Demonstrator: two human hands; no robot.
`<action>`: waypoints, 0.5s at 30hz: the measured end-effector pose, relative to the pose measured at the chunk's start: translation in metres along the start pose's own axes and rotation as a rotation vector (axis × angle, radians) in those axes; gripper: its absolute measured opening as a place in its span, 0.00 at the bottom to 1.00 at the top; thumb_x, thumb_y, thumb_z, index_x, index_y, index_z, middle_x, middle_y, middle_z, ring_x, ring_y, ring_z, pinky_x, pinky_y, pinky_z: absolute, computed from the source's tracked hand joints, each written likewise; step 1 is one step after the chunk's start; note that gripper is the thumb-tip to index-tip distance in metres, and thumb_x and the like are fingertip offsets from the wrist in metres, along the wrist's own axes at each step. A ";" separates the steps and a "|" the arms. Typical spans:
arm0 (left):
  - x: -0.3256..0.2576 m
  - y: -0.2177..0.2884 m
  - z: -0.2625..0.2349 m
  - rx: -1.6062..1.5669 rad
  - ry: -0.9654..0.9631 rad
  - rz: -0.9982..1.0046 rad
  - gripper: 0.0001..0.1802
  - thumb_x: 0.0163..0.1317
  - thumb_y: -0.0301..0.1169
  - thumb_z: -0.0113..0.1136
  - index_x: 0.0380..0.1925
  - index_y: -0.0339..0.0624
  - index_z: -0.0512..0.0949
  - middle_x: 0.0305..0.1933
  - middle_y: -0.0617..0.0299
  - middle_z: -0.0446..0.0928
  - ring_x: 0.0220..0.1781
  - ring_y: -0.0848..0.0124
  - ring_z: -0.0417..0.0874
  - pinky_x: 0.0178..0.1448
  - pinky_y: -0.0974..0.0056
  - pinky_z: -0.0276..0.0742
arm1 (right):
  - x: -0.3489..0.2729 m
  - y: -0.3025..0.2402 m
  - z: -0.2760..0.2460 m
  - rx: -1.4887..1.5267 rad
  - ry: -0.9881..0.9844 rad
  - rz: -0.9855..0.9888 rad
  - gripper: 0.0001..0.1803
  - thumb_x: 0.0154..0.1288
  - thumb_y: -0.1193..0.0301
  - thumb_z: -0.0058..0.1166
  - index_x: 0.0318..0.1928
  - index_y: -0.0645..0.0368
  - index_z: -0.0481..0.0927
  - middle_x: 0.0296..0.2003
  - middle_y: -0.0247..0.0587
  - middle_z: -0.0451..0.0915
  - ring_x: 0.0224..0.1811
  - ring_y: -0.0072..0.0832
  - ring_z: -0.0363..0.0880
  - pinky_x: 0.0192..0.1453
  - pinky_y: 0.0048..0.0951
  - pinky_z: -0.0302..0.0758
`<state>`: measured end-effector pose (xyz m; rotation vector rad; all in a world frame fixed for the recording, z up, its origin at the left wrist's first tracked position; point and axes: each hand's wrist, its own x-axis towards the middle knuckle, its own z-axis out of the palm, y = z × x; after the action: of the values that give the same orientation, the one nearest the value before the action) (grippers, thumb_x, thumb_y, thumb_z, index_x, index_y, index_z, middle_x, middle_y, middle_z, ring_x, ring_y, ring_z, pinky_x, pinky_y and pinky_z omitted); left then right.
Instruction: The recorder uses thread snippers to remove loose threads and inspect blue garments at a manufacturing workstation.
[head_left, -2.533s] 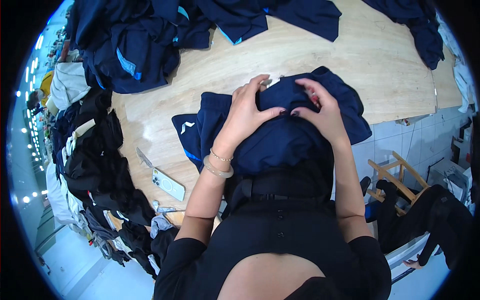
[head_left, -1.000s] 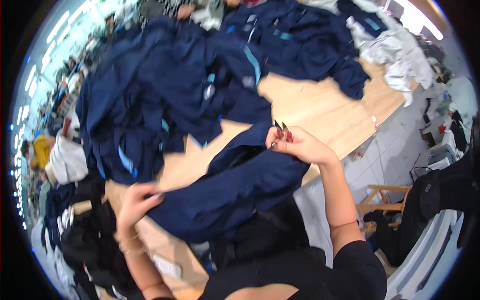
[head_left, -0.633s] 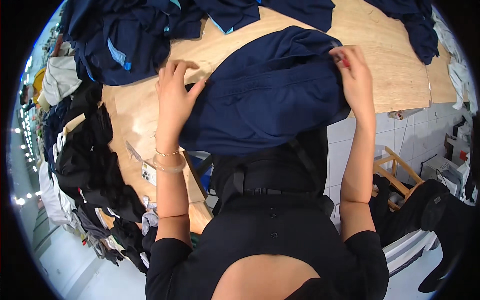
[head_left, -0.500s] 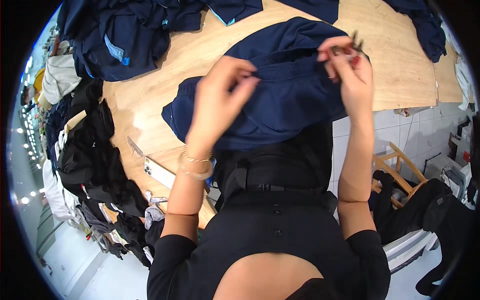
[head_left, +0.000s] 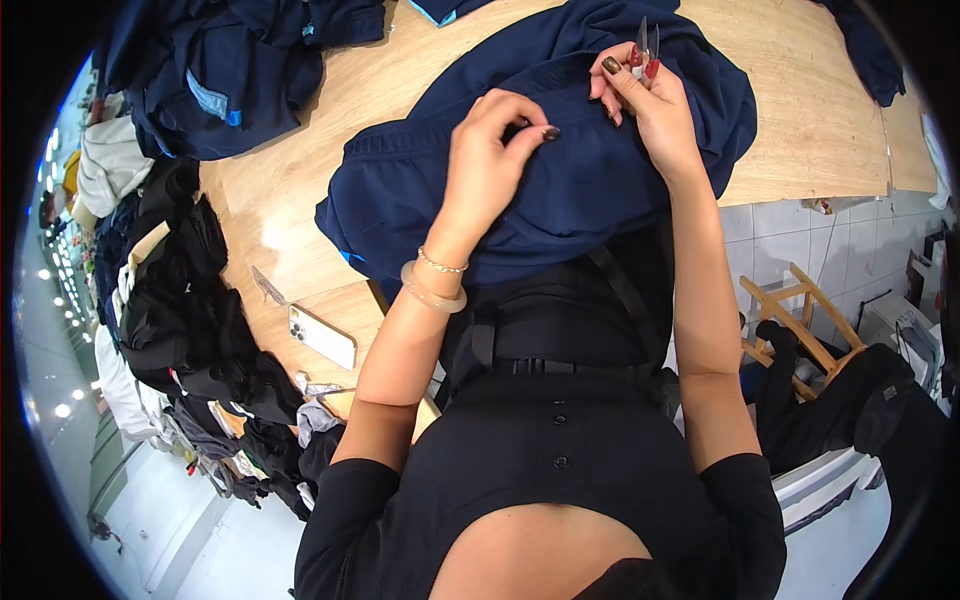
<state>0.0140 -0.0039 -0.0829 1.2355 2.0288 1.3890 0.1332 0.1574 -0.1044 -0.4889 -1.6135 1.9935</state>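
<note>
A navy garment [head_left: 560, 190] is spread on the worktop [head_left: 800, 120] directly ahead of the person, its near edge draped over the worktop edge against the body. Both hands are raised just above it, toward its far side.

The left hand [head_left: 495, 150] is pinched shut, thumb and fingertips drawn together on a fold of the garment near its middle; a bead bracelet and a pale bangle [head_left: 432, 290] are worn at the wrist. At about 2 o'clock from it, close by but not touching, the right hand [head_left: 645, 105] is closed around small metal snips [head_left: 645, 45], whose blades point up to 12 o'clock above the fingers. The lower fingers of this hand also seem to rest on the fabric, though a grip there cannot be made out.

A heap of dark blue clothing [head_left: 220, 70] is seen at 10 o'clock on the worktop, well apart from the hands. A phone [head_left: 322, 337] lies at 8 o'clock near the worktop edge, with black clothes [head_left: 190, 300] piled beside it. A wooden stool [head_left: 800, 310] stands at 4 o'clock, below the worktop
</note>
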 end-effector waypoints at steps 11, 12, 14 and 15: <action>-0.017 0.022 -0.007 0.161 0.015 -0.038 0.24 0.48 0.28 0.72 0.48 0.43 0.78 0.42 0.59 0.70 0.34 0.69 0.73 0.37 0.68 0.73 | -0.023 -0.046 0.007 -0.600 0.030 -0.073 0.13 0.68 0.62 0.54 0.44 0.59 0.74 0.35 0.38 0.79 0.38 0.28 0.77 0.45 0.26 0.70; -0.020 0.018 0.001 0.219 0.059 -0.061 0.28 0.46 0.30 0.73 0.50 0.46 0.78 0.42 0.58 0.67 0.36 0.66 0.73 0.40 0.65 0.74 | -0.025 -0.046 0.011 -0.781 0.032 -0.058 0.12 0.63 0.65 0.59 0.42 0.58 0.76 0.34 0.39 0.78 0.36 0.32 0.75 0.42 0.28 0.70; -0.022 0.008 0.012 0.342 0.140 0.036 0.28 0.44 0.31 0.74 0.50 0.47 0.79 0.41 0.58 0.66 0.38 0.64 0.71 0.42 0.63 0.73 | -0.030 -0.041 0.011 -1.018 -0.012 -0.318 0.11 0.58 0.68 0.62 0.40 0.57 0.78 0.32 0.35 0.77 0.35 0.33 0.71 0.41 0.30 0.69; -0.026 0.005 0.016 0.385 0.144 0.012 0.28 0.44 0.32 0.74 0.50 0.49 0.79 0.42 0.58 0.66 0.38 0.63 0.69 0.43 0.62 0.72 | -0.031 -0.034 0.008 -1.072 -0.023 -0.364 0.12 0.55 0.69 0.65 0.39 0.56 0.79 0.31 0.33 0.76 0.35 0.32 0.70 0.41 0.30 0.67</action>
<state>0.0419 -0.0157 -0.0894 1.3311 2.4779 1.1539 0.1594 0.1374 -0.0705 -0.4757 -2.4814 0.7501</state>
